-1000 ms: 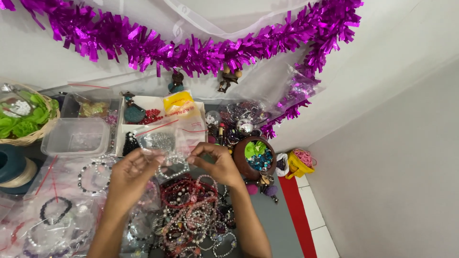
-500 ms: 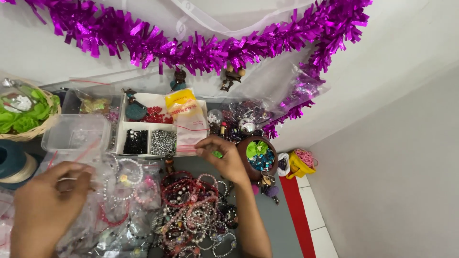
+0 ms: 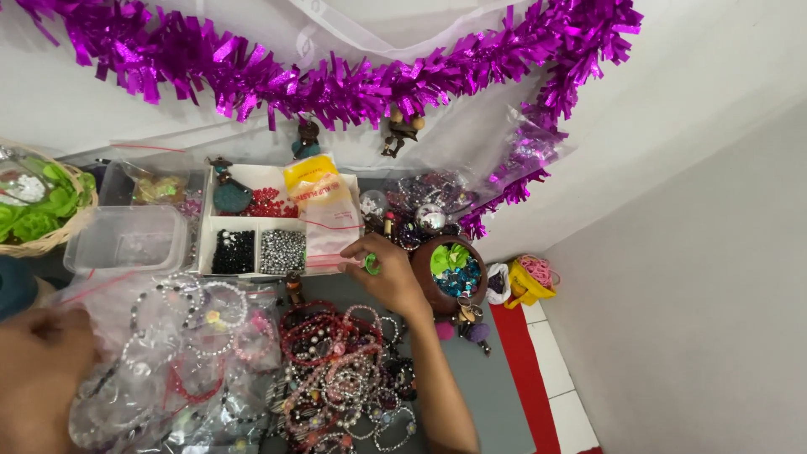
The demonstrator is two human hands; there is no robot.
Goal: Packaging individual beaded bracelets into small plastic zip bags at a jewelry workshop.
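While seen from the head: right hand now by the white bead tray, fingers pinching a small green bead. Left hand, swung low-left since a second ago, resting on bagged bracelets; grip impossible to tell.

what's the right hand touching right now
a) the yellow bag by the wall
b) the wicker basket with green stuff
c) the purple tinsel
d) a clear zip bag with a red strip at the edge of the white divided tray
d: the right hand pinches the clear zip bag at the front edge of the white divided tray, far from basket, yellow bag and tinsel.
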